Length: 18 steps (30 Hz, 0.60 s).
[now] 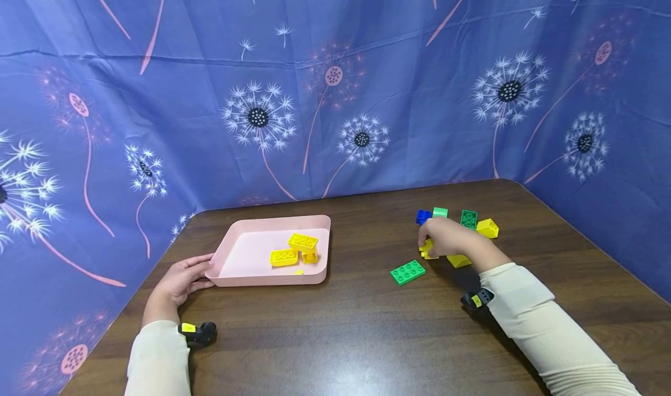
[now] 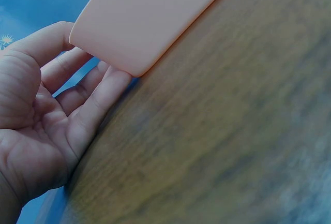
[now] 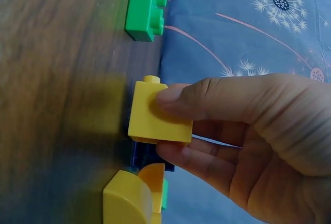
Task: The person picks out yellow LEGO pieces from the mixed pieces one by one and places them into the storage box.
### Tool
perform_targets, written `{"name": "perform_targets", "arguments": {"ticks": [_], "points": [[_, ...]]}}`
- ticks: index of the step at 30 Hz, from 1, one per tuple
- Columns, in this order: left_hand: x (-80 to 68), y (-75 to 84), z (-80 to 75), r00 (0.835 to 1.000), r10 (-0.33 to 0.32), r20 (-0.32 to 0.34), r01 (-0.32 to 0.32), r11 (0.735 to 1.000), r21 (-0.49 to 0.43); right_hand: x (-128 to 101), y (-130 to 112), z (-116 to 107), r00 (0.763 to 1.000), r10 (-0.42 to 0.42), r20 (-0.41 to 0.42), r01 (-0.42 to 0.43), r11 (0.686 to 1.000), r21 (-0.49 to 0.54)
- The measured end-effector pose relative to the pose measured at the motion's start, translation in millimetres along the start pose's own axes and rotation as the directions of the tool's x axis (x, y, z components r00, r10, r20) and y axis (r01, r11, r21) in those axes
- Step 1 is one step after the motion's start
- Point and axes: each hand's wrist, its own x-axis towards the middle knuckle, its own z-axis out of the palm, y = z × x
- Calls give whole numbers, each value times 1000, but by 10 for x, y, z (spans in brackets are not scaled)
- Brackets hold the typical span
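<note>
At the person's eleven o'clock on the surface (image 1: 314, 332), their left hand (image 1: 180, 280), fingers loosely extended, touches a pink tray (image 1: 250, 249); at one o'clock, their right hand (image 1: 452, 237) pinches a yellow block (image 3: 155, 115).

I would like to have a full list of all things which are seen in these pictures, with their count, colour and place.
Table: one, brown, under everything
Cloth: count unclear, blue with dandelions, around the table
Tray: one, pink, table's left half
Bricks in the tray: three clear, yellow; another yellow bit is mostly hidden by the front wall
Green bricks: three, different greens, table's right half
Blue brick: at least one, blue, far right part
Loose yellow bricks: at least two, yellow, right half
Held brick: one, yellow, pinched in the right grip
Wrist devices: two, black with yellow labels, at the wrists
Sleeves: two, cream, on the arms
Left grip: one, bare, holding the tray's left end
Right grip: one, bare, over the right half
</note>
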Motion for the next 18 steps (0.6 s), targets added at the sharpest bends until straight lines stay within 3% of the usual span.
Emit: {"name": "perform_targets", "arguments": {"ticks": [10, 18], "points": [[-3, -26, -21, 1000, 5, -8, -5, 1000, -3, 12, -17, -36, 999, 13, -29, -12, 1000, 12], [3, -24, -9, 1000, 17, -3, -17, 1000, 3, -37, -83, -108, 997, -28, -66, 27, 1000, -4]]}}
